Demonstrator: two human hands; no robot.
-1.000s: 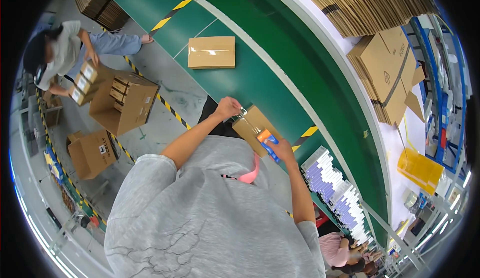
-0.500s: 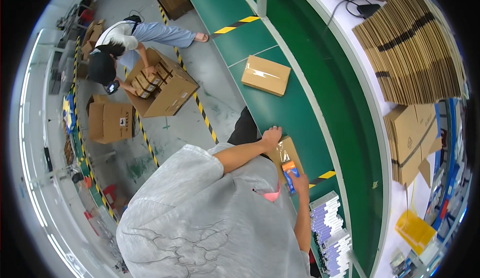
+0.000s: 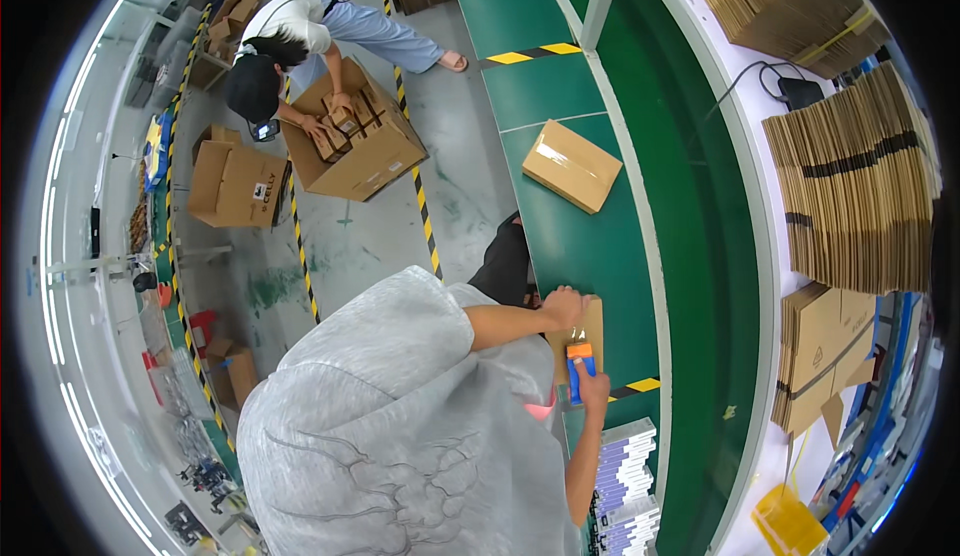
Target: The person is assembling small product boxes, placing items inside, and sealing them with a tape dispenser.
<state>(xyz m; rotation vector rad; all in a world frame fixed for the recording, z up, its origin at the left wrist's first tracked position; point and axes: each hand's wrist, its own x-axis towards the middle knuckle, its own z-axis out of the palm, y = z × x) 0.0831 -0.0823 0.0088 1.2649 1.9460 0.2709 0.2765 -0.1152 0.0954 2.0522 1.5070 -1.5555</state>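
Note:
My left hand grips the far end of a brown cardboard box, fingers curled at its edge. My right hand is closed around a blue and orange tape dispenser, held over the box's near part. A shiny strip of clear tape runs from the dispenser's orange head toward my left hand. Part of the box is hidden by my arm and grey shirt. Farther up the green bench lies another box, with clear tape across its top.
Near my right forearm stand several white and purple small boxes. Flat cardboard stacks line the white shelf on the right. On the left, a co-worker bends over a large open carton holding small brown boxes.
The whole view has shifted. The box under my hands lies straighter along the bench, and the dispenser, formerly slanted, is nearly upright in the picture. The co-worker's hands have moved within the carton.

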